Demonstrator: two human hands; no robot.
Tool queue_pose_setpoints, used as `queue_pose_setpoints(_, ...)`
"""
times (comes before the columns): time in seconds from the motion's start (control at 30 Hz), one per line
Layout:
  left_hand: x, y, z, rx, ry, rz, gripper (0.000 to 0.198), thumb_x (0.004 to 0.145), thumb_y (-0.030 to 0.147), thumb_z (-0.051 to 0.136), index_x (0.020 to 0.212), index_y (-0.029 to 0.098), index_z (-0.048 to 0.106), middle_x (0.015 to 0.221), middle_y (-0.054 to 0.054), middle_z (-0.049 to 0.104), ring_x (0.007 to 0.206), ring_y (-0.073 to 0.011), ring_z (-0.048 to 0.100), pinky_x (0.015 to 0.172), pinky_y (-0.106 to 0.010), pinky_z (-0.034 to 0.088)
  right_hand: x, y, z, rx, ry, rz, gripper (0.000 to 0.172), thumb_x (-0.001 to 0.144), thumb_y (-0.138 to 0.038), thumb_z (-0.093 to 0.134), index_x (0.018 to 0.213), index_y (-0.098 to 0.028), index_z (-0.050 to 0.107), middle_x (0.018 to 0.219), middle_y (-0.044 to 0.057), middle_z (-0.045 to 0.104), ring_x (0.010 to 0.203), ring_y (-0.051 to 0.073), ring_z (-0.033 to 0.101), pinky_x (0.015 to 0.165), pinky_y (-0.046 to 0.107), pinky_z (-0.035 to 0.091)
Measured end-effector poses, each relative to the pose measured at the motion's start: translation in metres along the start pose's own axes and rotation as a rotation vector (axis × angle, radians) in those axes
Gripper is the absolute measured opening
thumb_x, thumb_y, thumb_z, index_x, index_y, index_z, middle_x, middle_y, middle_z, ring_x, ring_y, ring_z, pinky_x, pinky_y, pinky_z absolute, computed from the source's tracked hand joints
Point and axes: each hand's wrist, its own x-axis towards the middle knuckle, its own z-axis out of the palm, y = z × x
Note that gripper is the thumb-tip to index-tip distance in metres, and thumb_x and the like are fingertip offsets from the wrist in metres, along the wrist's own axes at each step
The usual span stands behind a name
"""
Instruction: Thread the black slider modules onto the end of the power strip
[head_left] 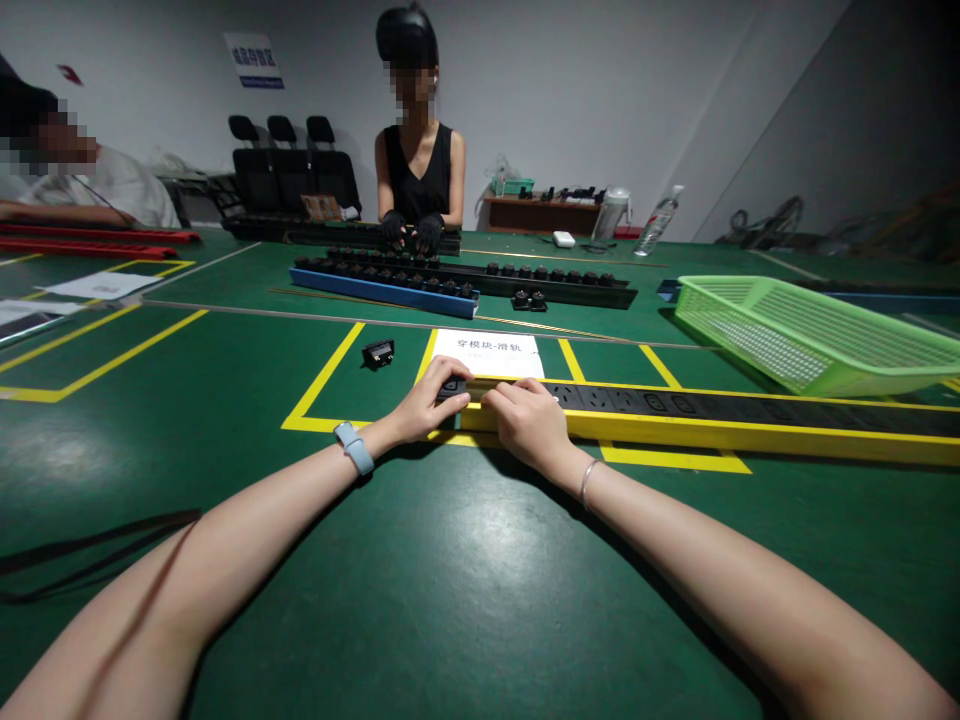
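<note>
A long yellow rail (675,432) lies across the green table, with black socket modules (660,403) seated along its top. My left hand (424,404), with a pale blue wristband, pinches a small black module (452,386) at the rail's left end. My right hand (529,420) rests curled on the rail just right of that module, fingers pressed down on it. One loose black module (378,352) sits on the table to the upper left of my hands. A white paper label (489,354) lies just behind the rail.
A green plastic basket (810,335) stands at the right. Across the table a person in black gloves (411,231) works at a blue rail (382,291) and a black rail (555,283) of modules. Another person sits at far left. Bottles (660,220) stand behind.
</note>
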Motion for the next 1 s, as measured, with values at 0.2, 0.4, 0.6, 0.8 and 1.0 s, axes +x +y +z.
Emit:
queue_pose_setpoints(0.2,0.0001,-0.0003,0.0004,-0.011,0.009,0.025,0.025,0.089,0.036,0.049,0.108,0.021,0.055,0.109,-0.009,0.053,0.109,-0.0229,0.050,0.100,-0.042,0.040,-0.0001,-0.0005,0.0003,-0.015,0.003,-0.003,0.024,0.091,-0.013,0.040,0.081,-0.019,0.061,0.073,0.001,0.059,0.067,0.015,0.044,0.076,0.029,0.030)
queue_pose_setpoints(0.4,-0.0008,-0.0019,0.0007,0.017,0.023,-0.013,0.024,0.088,0.037,0.051,0.106,0.021,0.055,0.107,-0.008,0.054,0.107,-0.0235,0.051,0.099,-0.043,0.041,-0.0003,0.0001,0.0008,-0.003,-0.004,0.003,0.025,0.091,-0.013,0.039,0.081,-0.019,0.061,0.072,0.002,0.059,0.068,0.015,0.045,0.076,0.029,0.030)
queue_pose_setpoints(0.6,-0.0018,-0.0020,0.0013,0.043,0.051,-0.014,0.023,0.087,0.036,0.053,0.105,0.022,0.056,0.105,-0.007,0.054,0.105,-0.0228,0.051,0.097,-0.041,0.042,0.0002,-0.0004,-0.0002,-0.019,0.001,-0.004,0.025,0.091,-0.012,0.039,0.080,-0.019,0.060,0.072,0.001,0.058,0.066,0.015,0.044,0.076,0.029,0.030)
queue_pose_setpoints(0.8,-0.0020,0.0013,0.0011,0.059,0.056,-0.016,0.022,0.087,0.035,0.052,0.104,0.021,0.056,0.104,-0.007,0.054,0.104,-0.0222,0.051,0.096,-0.040,0.043,-0.0001,0.0005,0.0008,-0.016,0.000,-0.006,0.024,0.090,-0.013,0.039,0.081,-0.019,0.061,0.073,0.002,0.059,0.067,0.016,0.044,0.076,0.029,0.031)
queue_pose_setpoints(1.0,-0.0024,0.0019,0.0003,0.065,0.062,-0.024,0.021,0.086,0.034,0.053,0.101,0.021,0.056,0.102,-0.007,0.054,0.102,-0.0227,0.052,0.095,-0.040,0.043,-0.0004,0.0009,0.0013,-0.020,0.007,-0.008,0.024,0.090,-0.012,0.039,0.081,-0.019,0.060,0.072,0.001,0.058,0.067,0.015,0.044,0.077,0.029,0.030)
